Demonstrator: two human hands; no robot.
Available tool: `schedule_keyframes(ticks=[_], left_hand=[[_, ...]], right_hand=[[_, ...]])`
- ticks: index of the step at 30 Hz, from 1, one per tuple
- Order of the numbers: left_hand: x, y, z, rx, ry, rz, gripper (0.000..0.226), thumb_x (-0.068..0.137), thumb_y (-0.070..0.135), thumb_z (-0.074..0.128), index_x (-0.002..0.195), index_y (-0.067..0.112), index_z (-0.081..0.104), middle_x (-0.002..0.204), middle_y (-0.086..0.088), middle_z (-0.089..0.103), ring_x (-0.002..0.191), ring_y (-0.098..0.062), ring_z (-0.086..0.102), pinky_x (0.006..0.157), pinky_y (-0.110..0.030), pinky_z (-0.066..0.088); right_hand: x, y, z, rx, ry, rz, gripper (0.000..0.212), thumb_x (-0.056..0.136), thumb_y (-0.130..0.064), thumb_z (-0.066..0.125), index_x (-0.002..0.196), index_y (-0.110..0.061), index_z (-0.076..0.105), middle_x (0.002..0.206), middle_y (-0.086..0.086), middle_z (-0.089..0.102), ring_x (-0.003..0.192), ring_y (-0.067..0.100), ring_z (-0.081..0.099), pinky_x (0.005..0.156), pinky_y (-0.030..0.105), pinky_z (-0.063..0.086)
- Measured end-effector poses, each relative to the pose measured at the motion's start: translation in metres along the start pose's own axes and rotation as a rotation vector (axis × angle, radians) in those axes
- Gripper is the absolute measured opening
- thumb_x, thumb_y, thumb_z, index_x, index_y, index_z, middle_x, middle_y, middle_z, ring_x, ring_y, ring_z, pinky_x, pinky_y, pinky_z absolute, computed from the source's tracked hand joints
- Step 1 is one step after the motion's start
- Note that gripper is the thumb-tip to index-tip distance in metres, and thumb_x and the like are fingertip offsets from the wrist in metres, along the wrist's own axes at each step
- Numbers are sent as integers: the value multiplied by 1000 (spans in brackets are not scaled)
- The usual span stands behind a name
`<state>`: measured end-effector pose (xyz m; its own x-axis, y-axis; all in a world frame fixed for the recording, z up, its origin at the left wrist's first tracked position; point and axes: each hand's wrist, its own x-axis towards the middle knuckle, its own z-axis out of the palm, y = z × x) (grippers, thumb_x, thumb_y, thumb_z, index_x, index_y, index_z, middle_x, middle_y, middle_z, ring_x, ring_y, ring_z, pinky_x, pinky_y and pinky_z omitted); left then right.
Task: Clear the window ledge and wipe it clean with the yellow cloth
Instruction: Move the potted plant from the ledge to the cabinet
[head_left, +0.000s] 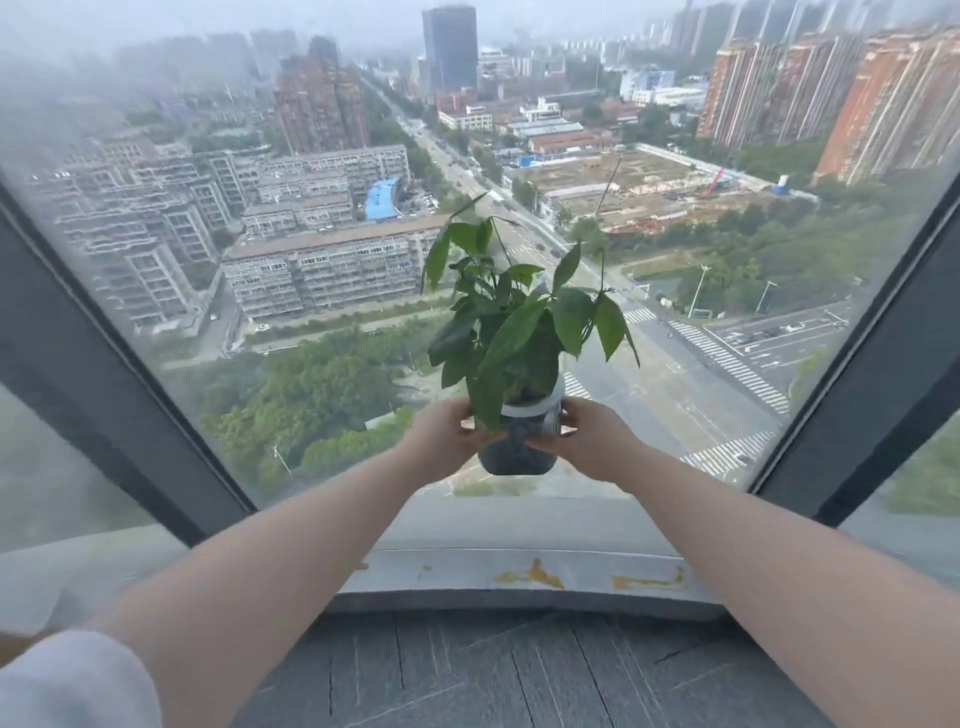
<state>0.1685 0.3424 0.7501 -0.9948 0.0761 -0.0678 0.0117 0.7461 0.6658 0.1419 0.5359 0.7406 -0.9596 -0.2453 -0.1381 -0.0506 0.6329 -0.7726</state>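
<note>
A potted plant (519, 322) with broad green leaves grows from a dark glass pot (517, 454) with a white collar. The pot hangs in the air above the grey window ledge (467, 571), in front of the glass. My left hand (449, 441) grips the pot's left side. On its right side my right hand (592, 441) holds it, fingers curled round the pot. Yellow-brown stains (530, 576) mark the ledge's front part, right of centre. No yellow cloth shows in the head view.
A large window pane (260, 208) looks down on a city. Dark window frames (104, 374) slant at left and right (857, 395). Grey carpet tiles (519, 670) cover the floor below the ledge.
</note>
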Motion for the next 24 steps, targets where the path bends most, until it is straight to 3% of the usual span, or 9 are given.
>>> schedule_keyframes(ticks=[3, 9, 11, 13, 18, 21, 24], left_hand=[[-44, 13, -28, 39, 103, -40, 24, 88, 41, 62, 109, 28, 65, 105, 9, 64, 95, -18, 63, 86, -32, 48], [-153, 18, -60, 38, 265, -183, 27, 91, 38, 60, 116, 29, 64, 105, 15, 64, 93, -14, 65, 77, -29, 47], [-192, 13, -67, 58, 315, -238, 29, 91, 39, 60, 117, 27, 64, 103, 15, 63, 95, -15, 64, 81, -30, 47], [-233, 3, -75, 54, 391, -296, 30, 89, 42, 60, 114, 28, 65, 106, 12, 67, 97, -17, 64, 87, -34, 50], [-355, -24, -104, 112, 565, -474, 32, 89, 42, 61, 116, 26, 65, 113, 6, 69, 98, -17, 63, 83, -31, 46], [-448, -37, -122, 94, 663, -570, 32, 88, 40, 63, 117, 27, 64, 116, 7, 68, 92, -13, 62, 77, -25, 40], [-552, -50, -133, 73, 765, -678, 32, 88, 39, 63, 116, 24, 64, 115, 6, 68, 100, -18, 63, 77, -26, 41]], right_hand=[[-21, -31, 2, 8, -36, -97, 54, 71, -45, 78, 118, -22, 63, 114, -3, 69, 102, 25, 65, 91, 43, 53], [-88, -90, 25, 8, -178, -236, 46, 79, -37, 75, 121, -21, 62, 115, -4, 68, 102, 24, 64, 87, 43, 55], [-109, -106, 41, 8, -232, -282, 43, 78, -34, 76, 117, -20, 64, 112, -2, 70, 105, 24, 64, 88, 43, 54], [-130, -129, 62, -4, -308, -343, 43, 77, -35, 77, 116, -20, 65, 110, -6, 68, 106, 22, 63, 86, 39, 54], [-198, -195, 129, -38, -491, -492, 46, 79, -34, 76, 120, -19, 63, 117, 0, 69, 110, 23, 61, 94, 41, 51], [-255, -238, 181, -88, -588, -603, 43, 80, -35, 75, 119, -20, 64, 115, -1, 69, 110, 21, 62, 94, 38, 51], [-328, -281, 234, -151, -698, -725, 48, 78, -42, 74, 120, -22, 63, 115, -4, 68, 108, 19, 62, 91, 33, 51]])
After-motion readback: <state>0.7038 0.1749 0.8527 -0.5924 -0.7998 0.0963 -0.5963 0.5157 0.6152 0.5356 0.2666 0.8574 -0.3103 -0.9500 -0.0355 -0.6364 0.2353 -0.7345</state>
